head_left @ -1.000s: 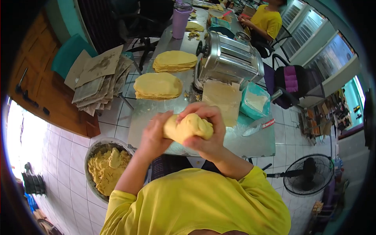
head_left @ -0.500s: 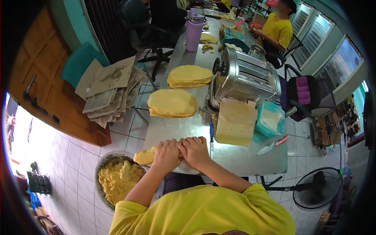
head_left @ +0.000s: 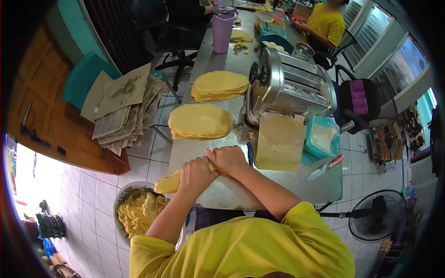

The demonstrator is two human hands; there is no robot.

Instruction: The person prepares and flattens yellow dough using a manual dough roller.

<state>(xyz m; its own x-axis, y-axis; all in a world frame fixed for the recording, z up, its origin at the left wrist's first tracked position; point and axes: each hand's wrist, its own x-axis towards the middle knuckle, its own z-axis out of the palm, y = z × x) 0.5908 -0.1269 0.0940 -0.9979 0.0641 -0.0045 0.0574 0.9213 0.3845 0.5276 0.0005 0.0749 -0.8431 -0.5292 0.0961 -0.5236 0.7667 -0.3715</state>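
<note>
A thick yellow dough roll [head_left: 167,184] lies slantwise along the near left part of the metal table. My left hand [head_left: 196,175] is closed over its middle, fingers curled across the top. Beside it my right hand [head_left: 226,160] presses on the far end, also closed, its thumb side against my left hand. The two hands cover much of the roll, and only its left end sticks out. Beyond them sit two stacks of flat yellow dough sheets, the nearer stack [head_left: 200,121] and the farther stack [head_left: 219,86].
A steel dough-rolling machine [head_left: 293,85] stands right, with a board [head_left: 279,142] before it. A teal tub of flour [head_left: 322,136] and a knife [head_left: 324,167] lie nearby. A bowl of dough [head_left: 140,211] is low left. A purple tumbler [head_left: 222,33] and a co-worker [head_left: 324,25] are farther off.
Both hands have slid a little forward on the dough roll, the right one more, so the roll lies more slanted. The view has shifted slightly.
</note>
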